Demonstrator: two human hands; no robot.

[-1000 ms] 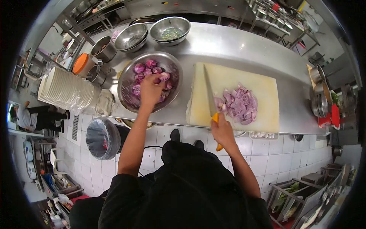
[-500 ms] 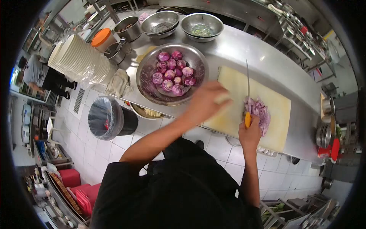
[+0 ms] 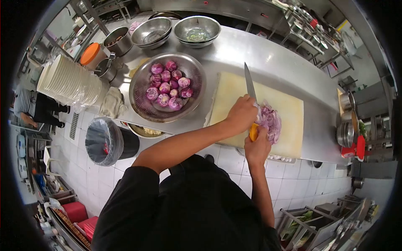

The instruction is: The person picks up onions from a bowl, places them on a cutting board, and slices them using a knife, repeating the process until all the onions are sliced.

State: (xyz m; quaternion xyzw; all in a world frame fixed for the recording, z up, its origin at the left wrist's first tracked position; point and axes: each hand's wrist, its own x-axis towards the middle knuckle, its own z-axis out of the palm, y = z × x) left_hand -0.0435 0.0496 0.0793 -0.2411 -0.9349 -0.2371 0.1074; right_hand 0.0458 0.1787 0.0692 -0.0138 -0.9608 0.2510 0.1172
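My right hand (image 3: 256, 147) grips the yellow handle of a long knife (image 3: 249, 82), whose blade points away from me over the cutting board (image 3: 289, 96). Beside the blade, my left hand (image 3: 243, 112) has its fingers curled at the near part of the knife and the edge of the onion pile; what they hold, if anything, is hidden. Sliced purple onion (image 3: 271, 123) lies heaped on the pale board, right of the knife. Left of the board, a perforated metal bowl (image 3: 138, 94) holds several whole peeled purple onions (image 3: 165, 76).
Metal bowls (image 3: 197, 31) stand at the back of the steel counter (image 3: 234, 46). Stacked white containers (image 3: 69, 79), a cloth (image 3: 112, 102) and an orange-lidded tub (image 3: 90, 53) are at the left. A lined bin (image 3: 104, 142) is below. A person (image 3: 35, 106) stands far left.
My left hand has moved right, from between the bowl and board to the knife and sliced onion, and its fingers have closed. The view has shifted right.
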